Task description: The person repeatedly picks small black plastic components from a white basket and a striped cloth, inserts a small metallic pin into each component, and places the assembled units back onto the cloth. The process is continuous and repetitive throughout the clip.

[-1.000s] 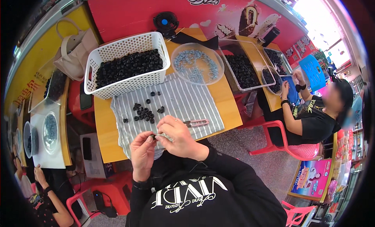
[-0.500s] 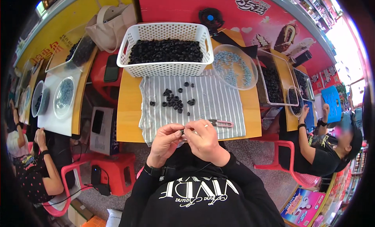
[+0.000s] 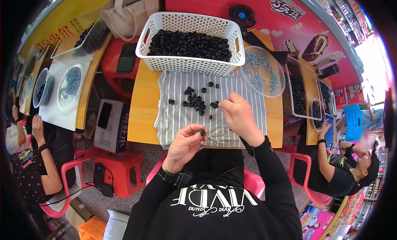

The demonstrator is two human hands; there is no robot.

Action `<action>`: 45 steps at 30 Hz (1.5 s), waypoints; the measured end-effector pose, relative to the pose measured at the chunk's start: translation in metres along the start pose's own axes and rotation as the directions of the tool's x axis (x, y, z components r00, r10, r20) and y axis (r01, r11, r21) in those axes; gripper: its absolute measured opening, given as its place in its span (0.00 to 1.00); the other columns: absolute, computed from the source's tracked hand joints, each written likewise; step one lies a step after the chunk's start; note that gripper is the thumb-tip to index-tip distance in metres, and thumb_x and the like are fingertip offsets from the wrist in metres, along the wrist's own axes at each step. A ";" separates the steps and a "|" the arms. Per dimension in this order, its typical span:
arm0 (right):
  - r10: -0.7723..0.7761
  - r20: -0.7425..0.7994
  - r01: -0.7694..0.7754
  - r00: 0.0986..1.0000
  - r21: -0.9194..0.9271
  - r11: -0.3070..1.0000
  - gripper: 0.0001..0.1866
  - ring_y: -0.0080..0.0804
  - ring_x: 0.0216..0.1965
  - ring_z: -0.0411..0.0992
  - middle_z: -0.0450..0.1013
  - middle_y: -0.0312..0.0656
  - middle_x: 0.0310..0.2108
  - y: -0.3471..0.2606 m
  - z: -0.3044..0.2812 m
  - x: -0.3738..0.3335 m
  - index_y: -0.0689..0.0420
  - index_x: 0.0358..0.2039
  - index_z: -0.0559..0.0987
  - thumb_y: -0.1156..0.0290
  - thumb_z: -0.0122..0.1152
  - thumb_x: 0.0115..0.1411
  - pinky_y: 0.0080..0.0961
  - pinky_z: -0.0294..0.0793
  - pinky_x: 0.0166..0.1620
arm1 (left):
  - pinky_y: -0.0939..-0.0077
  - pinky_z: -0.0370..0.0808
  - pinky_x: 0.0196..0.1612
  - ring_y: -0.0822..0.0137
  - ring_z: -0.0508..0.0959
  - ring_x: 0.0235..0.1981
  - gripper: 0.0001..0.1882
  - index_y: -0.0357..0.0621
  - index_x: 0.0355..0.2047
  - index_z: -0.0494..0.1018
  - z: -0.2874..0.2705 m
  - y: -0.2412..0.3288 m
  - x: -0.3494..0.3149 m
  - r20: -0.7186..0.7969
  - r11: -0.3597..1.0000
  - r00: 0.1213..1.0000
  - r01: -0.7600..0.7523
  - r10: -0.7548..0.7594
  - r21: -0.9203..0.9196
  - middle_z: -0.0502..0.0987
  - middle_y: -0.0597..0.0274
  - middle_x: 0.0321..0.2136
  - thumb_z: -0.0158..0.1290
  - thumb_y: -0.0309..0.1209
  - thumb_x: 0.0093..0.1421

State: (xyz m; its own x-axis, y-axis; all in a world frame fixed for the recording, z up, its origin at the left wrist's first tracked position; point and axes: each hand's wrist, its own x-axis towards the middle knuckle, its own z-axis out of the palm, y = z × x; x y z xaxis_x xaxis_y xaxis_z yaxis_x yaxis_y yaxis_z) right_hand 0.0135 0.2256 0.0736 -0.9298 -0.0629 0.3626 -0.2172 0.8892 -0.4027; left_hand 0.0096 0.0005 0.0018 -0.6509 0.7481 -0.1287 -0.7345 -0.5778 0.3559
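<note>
My left hand (image 3: 185, 145) is closed at the fingertips around a small round black part (image 3: 202, 132) with a hole in its end, held above the near edge of the striped cloth (image 3: 170, 126). Farther out and to the right, my right hand (image 3: 240, 116) hovers low over the cloth, thumb and fingers pinched together; whatever is in them cannot be made out. Just left of those fingertips lies a small cluster of black pieces (image 3: 214, 104). A loose group of ring-shaped black parts (image 3: 195, 103) is spread on the cloth between the hands and the basket.
A white perforated basket (image 3: 190, 65) full of black parts stands at the table's back. Right of it sits a clear round tub (image 3: 282, 81) of small light-blue pieces. People work at side tables, left and right. A red stool (image 3: 124, 167) stands at left.
My hands were together at the table's near edge and have come apart. The right one has moved forward to the black pieces; the left still holds the part. The whole view has shifted slightly.
</note>
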 end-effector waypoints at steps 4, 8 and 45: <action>0.012 0.124 0.003 0.992 -0.114 0.993 0.03 0.49 0.35 0.73 0.70 0.46 0.29 -0.002 0.011 0.011 0.58 0.29 0.79 0.77 0.62 0.51 0.42 0.72 0.36 | 0.77 0.74 0.42 0.69 0.79 0.39 0.11 0.39 0.48 0.76 0.000 -0.001 -0.001 -0.015 1.000 1.000 -0.007 0.007 0.013 0.80 0.61 0.42 0.57 0.24 0.64; 0.047 0.211 -0.022 0.976 -0.119 0.993 0.07 0.48 0.36 0.74 0.71 0.45 0.30 0.010 0.024 0.009 0.58 0.32 0.79 0.76 0.65 0.50 0.43 0.72 0.38 | 0.74 0.74 0.42 0.67 0.78 0.39 0.13 0.38 0.48 0.75 -0.001 -0.002 -0.002 -0.050 1.000 0.999 0.011 -0.010 0.003 0.79 0.59 0.41 0.58 0.24 0.63; 0.326 -0.048 -0.128 0.944 0.858 0.498 0.11 0.24 0.36 0.73 0.73 0.40 0.36 -0.053 0.015 -0.081 0.62 0.37 0.81 0.90 0.63 0.54 0.19 0.74 0.38 | 0.71 0.76 0.46 0.69 0.79 0.39 0.12 0.36 0.47 0.77 0.014 -0.017 0.000 -0.011 0.989 0.999 0.042 -0.041 0.144 0.80 0.60 0.40 0.58 0.23 0.64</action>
State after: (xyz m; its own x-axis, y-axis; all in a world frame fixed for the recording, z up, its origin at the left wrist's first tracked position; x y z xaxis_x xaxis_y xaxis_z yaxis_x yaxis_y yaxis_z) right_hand 0.0962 0.1771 0.0528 -0.9345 0.2522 0.2513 -0.2435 0.0619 -0.9679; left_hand 0.0244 0.0148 0.0090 -0.6225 0.7675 -0.1532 -0.7258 -0.4929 0.4799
